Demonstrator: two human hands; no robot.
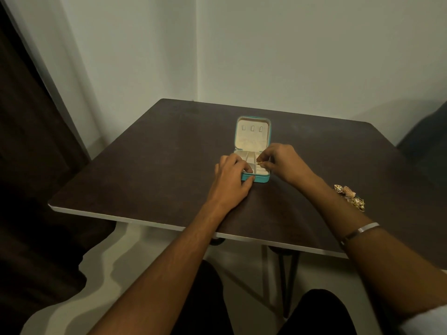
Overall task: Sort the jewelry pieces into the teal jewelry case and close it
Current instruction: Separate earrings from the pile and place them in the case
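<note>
The teal jewelry case (260, 179) lies open in the middle of the dark table, its cream-lined lid (251, 135) standing up at the back. My left hand (231, 178) grips the case's front left corner, thumb on the teal front wall and fingers over the left compartments. Over the right compartments, my right hand (281, 162) pinches a small gold jewelry piece (259, 162). A pile of gold jewelry pieces (350, 195) lies on the table to the right, just beyond my right forearm.
The dark table (157, 170) has a pale front edge close to my body and stands in a corner of white walls. A dark curtain hangs at the left. A dark chair back shows at the far right. My knees sit below the table edge.
</note>
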